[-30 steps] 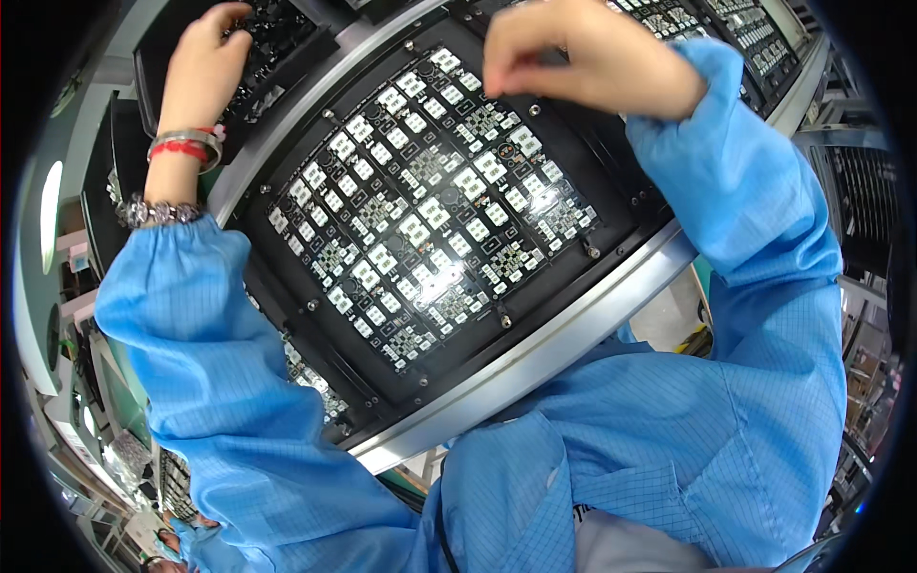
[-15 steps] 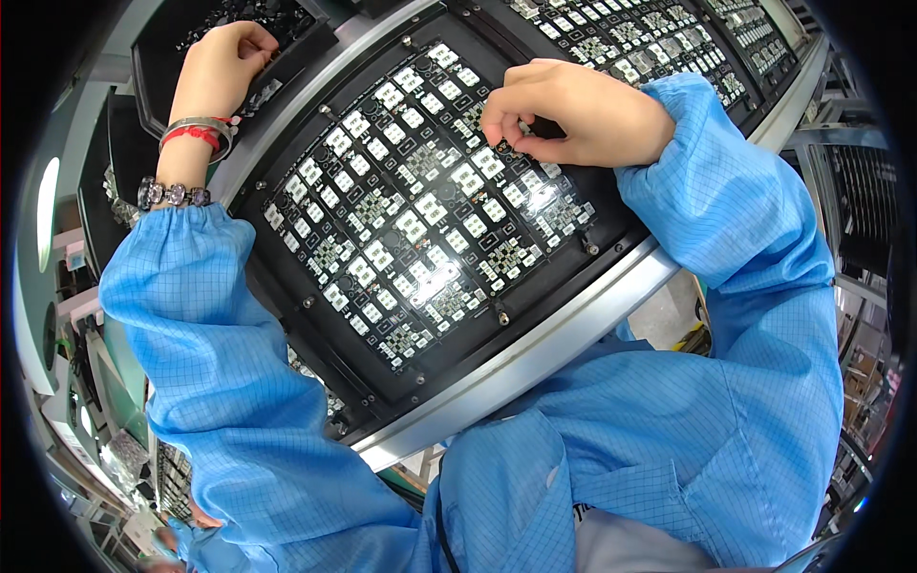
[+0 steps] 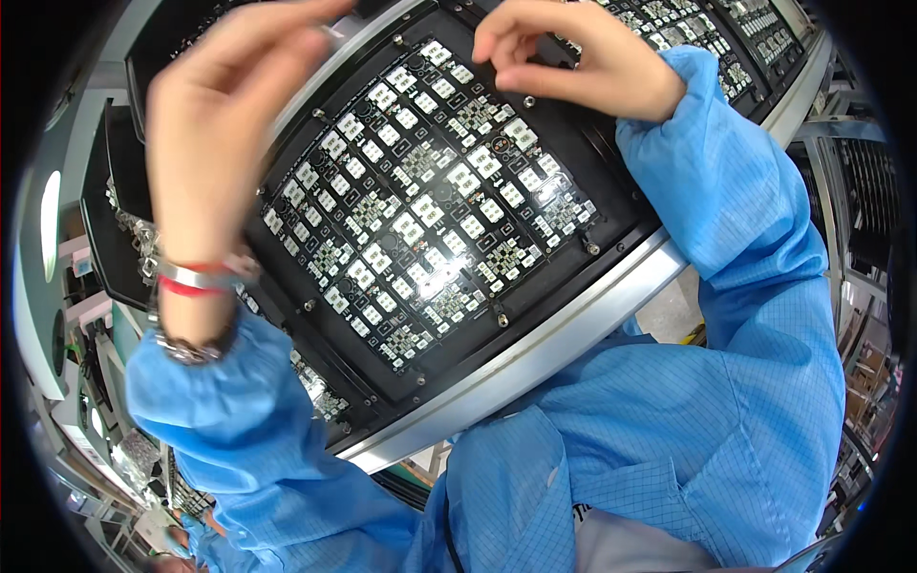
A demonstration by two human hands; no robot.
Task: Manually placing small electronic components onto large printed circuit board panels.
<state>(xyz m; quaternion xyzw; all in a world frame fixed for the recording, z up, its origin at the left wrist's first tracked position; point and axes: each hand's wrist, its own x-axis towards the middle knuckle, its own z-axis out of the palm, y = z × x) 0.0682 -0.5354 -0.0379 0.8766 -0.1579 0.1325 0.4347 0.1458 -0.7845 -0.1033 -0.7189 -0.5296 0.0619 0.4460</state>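
A black circuit board with rows of white square components lies in a dark frame in front of me. My right hand hovers over the board's far right edge, fingers curled and the thumb a little apart; nothing shows between them. A small round part with an orange rim is on the board below that hand. My left hand, smeared by motion, is over the frame's far left edge, its fingers pointing right. Whether it holds anything I cannot make out; a dark shape lies near its fingertips.
A silver metal rail runs along the near side of the frame. More populated boards sit in frames at the far right. Dark trays with loose parts stand at the left, partly behind my left hand. Black racks are at the right.
My left hand has left the dark tray and swung right toward the board, appearing larger. My right hand has lifted off the board and moved away from me, uncovering the round part.
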